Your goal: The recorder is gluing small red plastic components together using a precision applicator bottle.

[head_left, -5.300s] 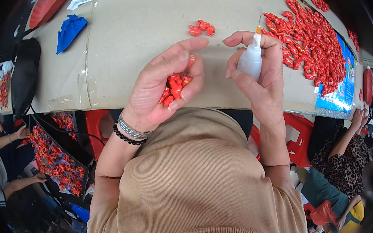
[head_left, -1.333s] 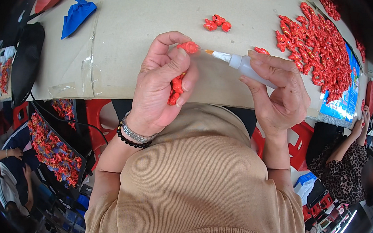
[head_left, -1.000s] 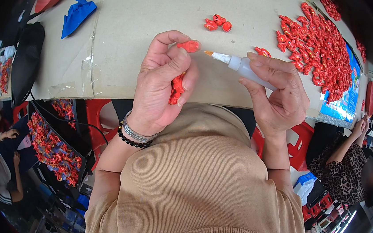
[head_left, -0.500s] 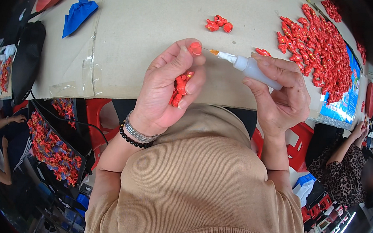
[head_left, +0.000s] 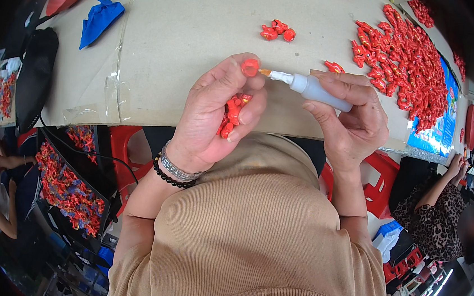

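Observation:
Between thumb and forefinger my left hand (head_left: 210, 103) pinches a small round red piece (head_left: 249, 67), its hollow side turned to view. More red figurines (head_left: 233, 113) are held against the palm by the curled lower fingers. My right hand (head_left: 355, 113) grips a translucent white needle-tip squeeze bottle (head_left: 316, 92), which lies nearly level and points left. Its orange tip base is right beside the red piece; whether the thin needle touches it I cannot tell. A small group of red pieces (head_left: 279, 30) lies on the table beyond my hands.
A large heap of red figurines (head_left: 405, 67) covers the right of the cardboard-topped table (head_left: 186, 19), partly on a blue sheet (head_left: 432, 134). One figurine (head_left: 334, 67) lies near my right hand. A blue cloth (head_left: 100, 22) is at left. Other people sit at both sides.
My right hand has moved left, bringing the bottle's tip up to the red piece. That piece has turned, so its hollow shows more. My left hand has shifted slightly.

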Available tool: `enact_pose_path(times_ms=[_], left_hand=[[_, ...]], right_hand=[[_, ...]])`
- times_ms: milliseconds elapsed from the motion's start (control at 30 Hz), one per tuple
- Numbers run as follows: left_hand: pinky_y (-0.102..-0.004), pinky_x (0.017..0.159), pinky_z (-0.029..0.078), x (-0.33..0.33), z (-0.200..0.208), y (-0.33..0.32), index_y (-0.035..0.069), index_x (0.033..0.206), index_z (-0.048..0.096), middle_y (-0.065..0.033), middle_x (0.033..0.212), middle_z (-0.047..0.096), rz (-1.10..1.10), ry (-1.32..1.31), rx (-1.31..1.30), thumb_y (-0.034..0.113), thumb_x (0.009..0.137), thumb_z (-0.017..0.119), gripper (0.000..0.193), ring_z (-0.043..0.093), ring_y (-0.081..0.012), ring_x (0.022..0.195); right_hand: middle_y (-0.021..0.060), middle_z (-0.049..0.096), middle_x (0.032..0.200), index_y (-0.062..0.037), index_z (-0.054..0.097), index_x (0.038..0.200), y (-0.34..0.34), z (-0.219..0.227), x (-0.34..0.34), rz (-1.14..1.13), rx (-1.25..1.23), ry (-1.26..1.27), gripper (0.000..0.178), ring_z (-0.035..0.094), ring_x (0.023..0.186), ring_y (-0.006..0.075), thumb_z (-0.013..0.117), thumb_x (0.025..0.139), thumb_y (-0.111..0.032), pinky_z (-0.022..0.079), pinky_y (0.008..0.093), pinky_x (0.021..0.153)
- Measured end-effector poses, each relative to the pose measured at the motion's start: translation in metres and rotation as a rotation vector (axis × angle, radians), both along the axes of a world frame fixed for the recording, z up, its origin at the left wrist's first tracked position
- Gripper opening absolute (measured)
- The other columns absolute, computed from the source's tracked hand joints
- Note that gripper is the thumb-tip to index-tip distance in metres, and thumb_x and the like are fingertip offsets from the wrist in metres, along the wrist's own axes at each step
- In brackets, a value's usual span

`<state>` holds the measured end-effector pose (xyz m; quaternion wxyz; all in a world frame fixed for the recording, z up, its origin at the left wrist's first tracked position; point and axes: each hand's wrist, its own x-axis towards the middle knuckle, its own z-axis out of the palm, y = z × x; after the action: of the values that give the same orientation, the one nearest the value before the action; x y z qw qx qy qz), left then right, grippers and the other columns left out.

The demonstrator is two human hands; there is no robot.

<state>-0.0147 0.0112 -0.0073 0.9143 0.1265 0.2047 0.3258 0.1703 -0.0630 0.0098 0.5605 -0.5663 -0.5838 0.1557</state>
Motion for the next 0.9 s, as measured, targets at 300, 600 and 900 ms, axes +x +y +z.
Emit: enact_pose_path(times_ms=[300, 600, 900], left_hand=[[-0.0194, 0.036, 0.034, 0.0001, 0.0009, -0.0001, 0.005, 0.111, 0.055, -0.0062, 0.093, 0.059, -0.005, -0.001, 0.001, 0.028, 0.099, 0.047, 0.027, 0.048, -0.0108, 0.057], [-0.0193, 0.036, 0.034, 0.0006, 0.0002, -0.0007, 0.004, 0.111, 0.056, -0.0058, 0.092, 0.059, -0.006, 0.001, 0.008, 0.027, 0.099, 0.048, 0.027, 0.048, -0.0103, 0.057], [-0.0183, 0.036, 0.033, 0.0023, 0.0031, 0.0002, 0.005, 0.108, 0.053, -0.0052, 0.095, 0.058, 0.008, 0.013, 0.047, 0.023, 0.099, 0.049, 0.021, 0.046, -0.0084, 0.056]], right_hand=[[0.0125, 0.069, 0.085, 0.0017, 0.065, 0.086, 0.0038, 0.0005, -0.0053, -0.050, 0.020, 0.043, 0.027, 0.065, 0.075, 0.0218, 0.076, 0.061, 0.005, 0.051, 0.0318, 0.074], [0.0131, 0.069, 0.086, 0.0022, 0.065, 0.086, 0.0047, -0.0004, -0.0044, -0.039, 0.025, 0.030, 0.027, 0.065, 0.076, 0.0222, 0.075, 0.061, 0.006, 0.051, 0.0316, 0.074], [0.0142, 0.069, 0.086, 0.0035, 0.065, 0.086, 0.0041, 0.0000, -0.0036, -0.062, 0.063, 0.055, 0.027, 0.065, 0.076, 0.0218, 0.075, 0.062, 0.007, 0.052, 0.0307, 0.073]])
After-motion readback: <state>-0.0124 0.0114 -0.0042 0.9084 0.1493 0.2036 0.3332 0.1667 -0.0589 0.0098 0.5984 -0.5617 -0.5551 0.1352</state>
